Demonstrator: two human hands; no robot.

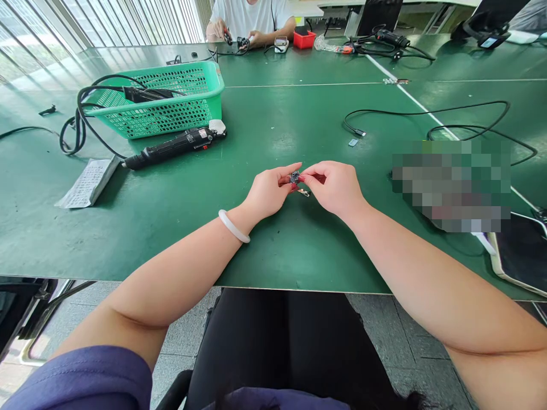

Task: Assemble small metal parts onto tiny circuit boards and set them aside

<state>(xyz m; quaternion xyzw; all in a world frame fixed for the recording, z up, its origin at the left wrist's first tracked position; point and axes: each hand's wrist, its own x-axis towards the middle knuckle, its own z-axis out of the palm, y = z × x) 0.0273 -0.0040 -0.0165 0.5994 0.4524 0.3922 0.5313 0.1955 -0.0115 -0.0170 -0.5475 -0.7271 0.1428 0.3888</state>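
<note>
Both hands meet above the green table (256, 250). A small dark part (294, 177), perhaps a circuit board or module, is pinched in my left hand (267, 191); its exact kind is too small to make out. My right hand (335, 185) has thumb and forefinger pressed together against the right side of that part. Just below the fingertips shows a small light-coloured piece (303, 192); whether it hangs from the part or lies on the table I cannot tell. A white bangle (233, 226) circles my left wrist.
To the left stand a green plastic basket (171, 114) with cable inside, a black electric screwdriver (175, 148) and a paper pad (89, 182). A black cable (427, 113) and a blurred-out object (450, 185) lie right. Across the table another person (252, 20) handles small parts.
</note>
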